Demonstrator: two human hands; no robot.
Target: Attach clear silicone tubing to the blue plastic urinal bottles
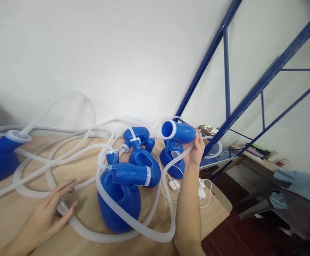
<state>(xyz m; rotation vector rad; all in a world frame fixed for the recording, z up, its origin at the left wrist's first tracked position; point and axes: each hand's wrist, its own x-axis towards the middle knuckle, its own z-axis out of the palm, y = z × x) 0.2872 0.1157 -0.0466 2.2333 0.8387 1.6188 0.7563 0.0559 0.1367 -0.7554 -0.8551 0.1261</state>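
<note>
My right hand [194,149] is closed on the narrow end of a blue funnel [181,132], whose wide white-rimmed mouth points left. A translucent hose [170,170] runs from beside that hand down and across the front. My left hand [48,213] rests low at the left, fingers apart, over a stretch of the hose and a clear connector [62,207]. Between the hands stands a blue jug [120,206], with a second blue funnel [130,174] lying across its top. Behind it is another blue jug [149,167].
More blue jugs stand at the far left [0,160] and below the raised funnel [170,165]. Coiled hoses [56,142] cover the table's left side. A white charger and cable [201,188] lie near the right edge. Blue metal shelving [226,71] rises at the right.
</note>
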